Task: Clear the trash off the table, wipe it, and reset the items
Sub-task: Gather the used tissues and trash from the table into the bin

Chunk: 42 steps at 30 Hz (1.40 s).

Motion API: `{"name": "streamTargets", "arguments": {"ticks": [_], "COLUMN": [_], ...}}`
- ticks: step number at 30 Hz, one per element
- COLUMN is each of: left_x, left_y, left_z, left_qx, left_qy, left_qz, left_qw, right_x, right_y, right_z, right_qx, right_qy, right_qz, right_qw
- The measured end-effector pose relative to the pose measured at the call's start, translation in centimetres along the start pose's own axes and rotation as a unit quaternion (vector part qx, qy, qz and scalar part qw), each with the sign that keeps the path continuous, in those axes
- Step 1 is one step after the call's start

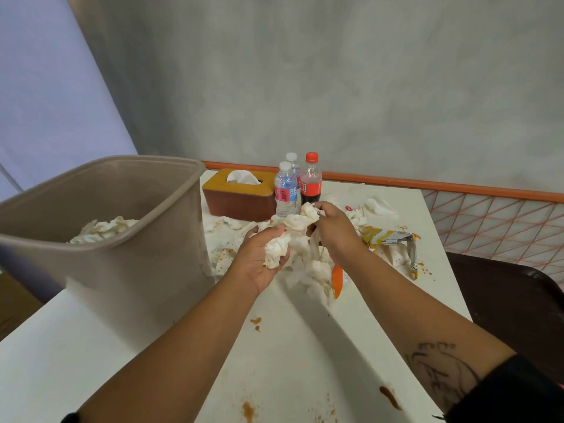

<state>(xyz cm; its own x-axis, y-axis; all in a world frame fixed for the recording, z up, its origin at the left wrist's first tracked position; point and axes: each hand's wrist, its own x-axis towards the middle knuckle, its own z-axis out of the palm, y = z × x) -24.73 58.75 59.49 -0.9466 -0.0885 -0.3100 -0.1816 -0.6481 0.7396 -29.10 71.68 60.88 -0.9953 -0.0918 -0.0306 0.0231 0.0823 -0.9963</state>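
The left hand [259,259] is seen palm-up near the middle of the table [274,355], its fingers curled round a crumpled wad of tissue [276,250]. The right hand [334,227] is held just right of it, fingers bent and pinching the far top of the same tissue heap [305,222]. Its fingertips are sunk in the paper, so how tightly they close cannot be told. The heap is partly lifted off the table between both hands, and an orange scrap [337,280] is caught at its near edge.

More soiled tissue is scattered left and right of the heap, and a torn yellow wrapper [390,238] lies to the right. Its print is too small to be read. Brown sauce stains [255,322] are spread over the near table.

A tan bin [137,257] is set at the left, cut off by the frame edge, and crumpled tissue is seen inside it.

At the far side a brown tissue box [238,199] is placed beside a water bottle [286,193]. On its red and blue label only "RE" and "FR" can be read. A second water bottle [292,158] is mostly hidden behind the first. A red-capped cola bottle [310,181] is stood just to the right, its label unreadable.

A tattoo [439,370] is visible on the right forearm, but its lettering cannot be made out.
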Motion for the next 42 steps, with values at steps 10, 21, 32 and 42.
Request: {"name": "streamTargets", "arguments": {"ticks": [10,21,32,42], "left_x": [-3.1,-9.6,-9.4,-8.6], "left_y": [4.9,20.4,24.7,25.9], "left_z": [4.5,4.2,-6.3,-9.3], "left_qx": [0.039,0.146,0.379,0.576], "left_qy": [-0.027,-0.003,0.186,0.19], "left_qz": [0.13,0.24,0.136,0.23], "left_qw": [0.99,0.96,0.896,0.761], "right_x": [-3.7,-5.1,-1.5,-2.2], "right_y": [-9.8,-21.1,-17.7,-17.3], "right_z": [4.0,12.9,20.3,19.6], "right_qx": [0.149,0.168,-0.179,-0.269], "right_qy": [0.009,-0.038,-0.102,-0.047], "right_qz": [-0.098,-0.198,-0.127,-0.226], "right_qw": [0.984,0.965,0.97,0.935]}}
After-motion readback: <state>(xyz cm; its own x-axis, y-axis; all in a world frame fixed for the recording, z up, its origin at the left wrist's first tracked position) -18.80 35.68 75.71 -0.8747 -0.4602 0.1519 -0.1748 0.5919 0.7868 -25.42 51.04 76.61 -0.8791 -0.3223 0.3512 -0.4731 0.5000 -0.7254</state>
